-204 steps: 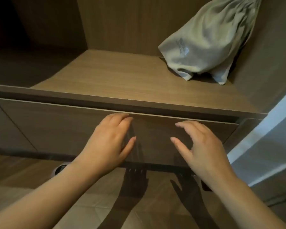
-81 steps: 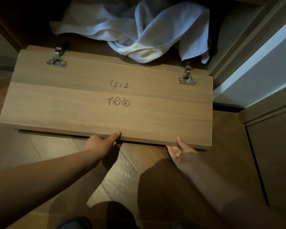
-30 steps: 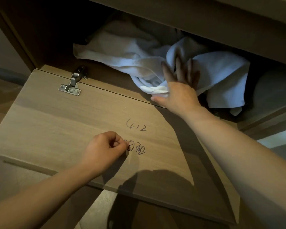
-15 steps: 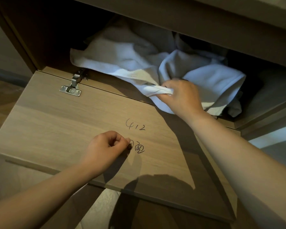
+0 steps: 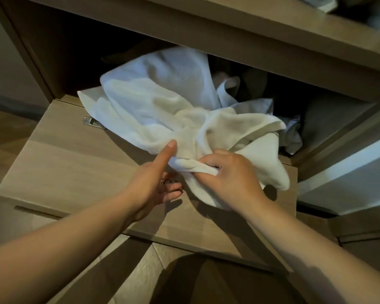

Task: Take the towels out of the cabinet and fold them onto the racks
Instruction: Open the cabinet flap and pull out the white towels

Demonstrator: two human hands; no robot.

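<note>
Right hand (image 5: 230, 178) has its fingers curled tight round a bunched fold of the crumpled white terry towel (image 5: 154, 106), knuckles up. Left hand (image 5: 154, 183) is just beside it and mostly open: thumb stuck straight out and touching the towel's near edge, other fingers loose underneath, not gripping anything as far as I can see.

The towel's long axis runs away from the hands, from that fold back and a bit left into the dark brown wooden cabinet compartment (image 5: 53, 47), so a good part of it is already out. A loose end droops just right of the right hand.

It all lies on the light wooden drop-down door (image 5: 75, 167) under both hands. A metal hinge (image 5: 92, 122) sits beyond the left hand, partly under the towel. Some greyish cloth (image 5: 293, 137) is bunched further back on the right, inside the compartment, and a wooden shelf (image 5: 250, 25) runs above.
</note>
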